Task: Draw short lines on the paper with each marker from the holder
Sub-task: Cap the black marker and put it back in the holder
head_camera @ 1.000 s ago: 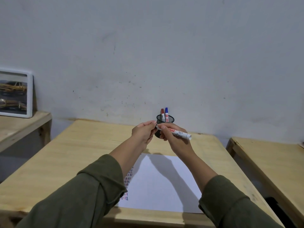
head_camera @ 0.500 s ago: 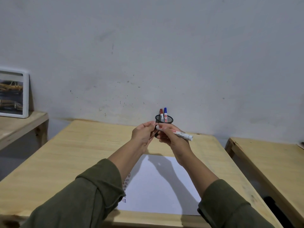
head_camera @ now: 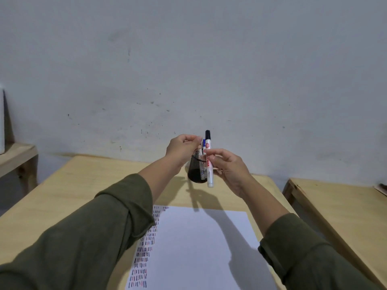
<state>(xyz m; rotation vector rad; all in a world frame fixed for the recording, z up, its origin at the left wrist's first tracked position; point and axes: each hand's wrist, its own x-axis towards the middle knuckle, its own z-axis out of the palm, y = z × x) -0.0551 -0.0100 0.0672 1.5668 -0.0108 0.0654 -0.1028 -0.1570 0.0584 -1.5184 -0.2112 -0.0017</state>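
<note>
- the right hand (head_camera: pixel 228 166) pinches a white marker (head_camera: pixel 209 164) upright, dark cap on top, just in front of the black mesh holder (head_camera: pixel 196 170).
- the left hand (head_camera: pixel 182 148) is curled loosely above the holder's rim; whether it grips anything, cannot tell.
- a blue marker (head_camera: pixel 203 142) stands in the holder.
- the paper (head_camera: pixel 199 248) lies on the bench (head_camera: pixel 83 185), short lines down its left edge.

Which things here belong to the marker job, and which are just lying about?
Job:
- marker, upright in the right hand
- left hand, at the holder's top
- mesh holder, a blue marker in it
- paper, short lines down its left edge
- table

Lying about:
- side bench
- shelf, white frame edge on it
</note>
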